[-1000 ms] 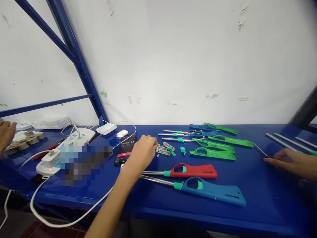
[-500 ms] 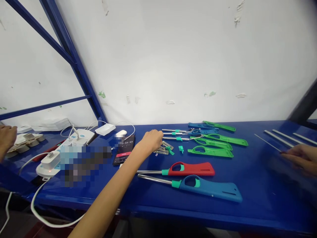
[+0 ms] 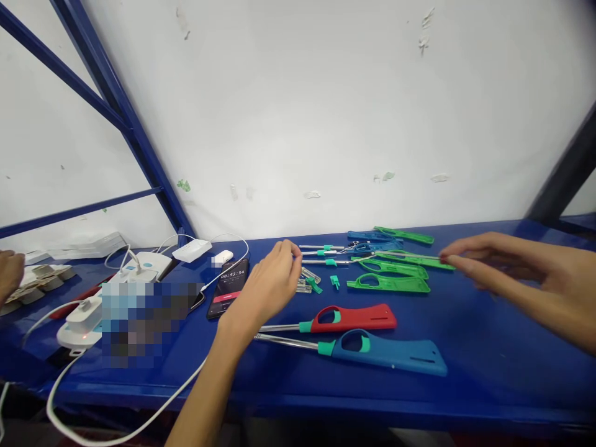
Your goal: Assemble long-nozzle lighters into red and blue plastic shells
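Note:
My right hand (image 3: 507, 264) has come in from the right, thumb and fingers pinched on the end of a thin metal rod (image 3: 410, 255) that points left over green lighter handle halves (image 3: 395, 284). My left hand (image 3: 274, 279) is closed with the fingertips together, beside small clear parts (image 3: 305, 287) and a green trigger piece (image 3: 335, 282); what it holds, if anything, is hidden. Behind these lie metal lighter tubes with teal collars (image 3: 326, 252). Nearer me lie a red gas lighter (image 3: 358, 318) and a blue gas lighter (image 3: 395, 354).
On the left are a phone (image 3: 228, 292) showing a timer, a white power strip (image 3: 72, 335) with cables and a white box (image 3: 192, 249). Another person's hand (image 3: 9, 270) is at the far left. A blue frame post (image 3: 144, 155) rises by the wall.
My right hand has moved left with the metal rod, from the right side of the table to over the green handle halves. My left hand stays by the small parts. The view has shifted slightly.

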Action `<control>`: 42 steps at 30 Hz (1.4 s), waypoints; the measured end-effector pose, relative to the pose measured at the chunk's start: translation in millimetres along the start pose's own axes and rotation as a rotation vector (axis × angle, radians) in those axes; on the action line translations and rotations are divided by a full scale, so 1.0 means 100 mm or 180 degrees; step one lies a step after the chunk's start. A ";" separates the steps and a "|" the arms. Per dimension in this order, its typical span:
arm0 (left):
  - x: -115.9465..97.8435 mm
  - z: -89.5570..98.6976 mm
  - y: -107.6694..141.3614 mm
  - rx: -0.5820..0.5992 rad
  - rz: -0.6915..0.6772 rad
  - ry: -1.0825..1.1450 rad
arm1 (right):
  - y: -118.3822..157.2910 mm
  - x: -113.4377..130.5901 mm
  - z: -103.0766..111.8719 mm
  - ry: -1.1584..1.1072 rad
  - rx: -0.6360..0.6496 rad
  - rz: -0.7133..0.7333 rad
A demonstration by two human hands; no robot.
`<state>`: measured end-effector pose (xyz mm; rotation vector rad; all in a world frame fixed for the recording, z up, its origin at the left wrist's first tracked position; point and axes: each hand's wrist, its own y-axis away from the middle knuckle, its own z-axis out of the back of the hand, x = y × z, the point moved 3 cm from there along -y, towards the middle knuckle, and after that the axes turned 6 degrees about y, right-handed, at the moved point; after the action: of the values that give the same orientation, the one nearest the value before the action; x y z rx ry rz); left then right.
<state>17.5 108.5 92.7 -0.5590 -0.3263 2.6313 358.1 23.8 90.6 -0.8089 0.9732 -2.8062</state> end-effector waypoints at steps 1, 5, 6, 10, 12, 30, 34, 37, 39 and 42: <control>-0.06 -0.01 0.08 -0.0023 -0.0067 0.0117 | 0.01 0.17 -0.04 -0.0002 0.0067 -0.0011; -0.23 -0.08 0.29 -0.0091 -0.0244 0.0461 | 0.06 0.61 -0.23 -0.0487 0.0121 0.0007; -0.26 -0.09 0.32 -0.0104 -0.0277 0.0513 | 0.07 0.65 -0.25 -0.0600 0.0007 -0.0041; -0.34 -0.16 0.35 -0.0069 -0.0436 0.0603 | 0.10 0.72 -0.30 -0.0921 -0.0015 -0.0233; -0.38 -0.19 0.35 -0.0037 -0.0517 0.0585 | 0.11 0.74 -0.27 -0.1027 0.0011 -0.0285; -0.51 -0.25 0.38 -0.0095 -0.0858 -0.0008 | 0.11 0.70 -0.24 -0.0994 0.0024 -0.0170; -0.53 -0.25 0.37 -0.0061 -0.0863 -0.0234 | 0.13 0.69 -0.24 -0.0901 0.0054 -0.0121; -0.56 -0.25 0.37 -0.0003 -0.0873 -0.0438 | 0.15 0.74 -0.21 -0.0672 0.0059 0.0072; -0.58 -0.26 0.37 0.0040 -0.0914 -0.0542 | 0.16 0.79 -0.20 -0.0592 0.0045 0.0274; -0.63 -0.30 0.39 0.0097 -0.1011 -0.0618 | 0.20 0.85 -0.19 -0.0681 0.0000 0.0472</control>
<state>68.0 49.6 74.9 -0.2192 -0.3979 2.3791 273.5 -0.6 105.1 -0.9698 0.9558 -2.5334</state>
